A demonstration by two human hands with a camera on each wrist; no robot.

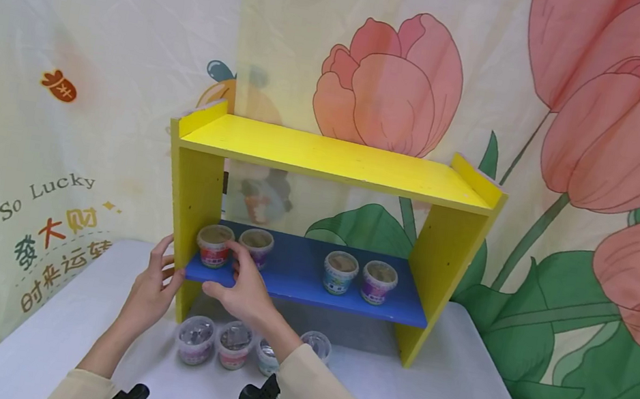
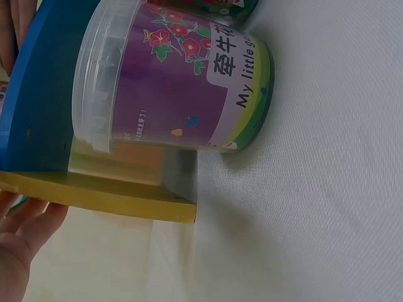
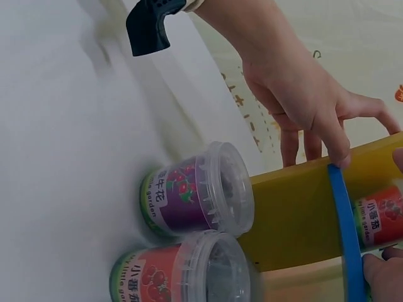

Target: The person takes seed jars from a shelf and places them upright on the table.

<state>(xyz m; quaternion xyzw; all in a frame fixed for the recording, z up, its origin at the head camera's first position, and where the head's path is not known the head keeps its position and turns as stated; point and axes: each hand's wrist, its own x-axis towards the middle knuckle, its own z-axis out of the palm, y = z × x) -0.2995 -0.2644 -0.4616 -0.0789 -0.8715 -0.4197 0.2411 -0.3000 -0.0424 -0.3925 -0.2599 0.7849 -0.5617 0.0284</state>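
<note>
My left hand (image 1: 154,285) grips the left side panel (image 1: 193,208) of a yellow and blue shelf, thumb at the front edge and fingers around the outside. In the right wrist view that thumb presses where the blue board (image 3: 345,233) meets the panel. A red-labelled tub (image 1: 214,247) with a clear lid stands upright on the blue board. My right hand (image 1: 247,292) reaches to it, the index finger at its right rim and the thumb spread apart near the board's front edge. Right behind these fingers stands a purple-labelled tub (image 1: 256,244).
A blue-labelled tub (image 1: 340,273) and another purple-labelled tub (image 1: 378,283) stand on the board's right half. Before the shelf, several tubs line the white table, among them a purple one (image 2: 170,82) and a red one (image 3: 164,274). The yellow top board (image 1: 338,157) spans above.
</note>
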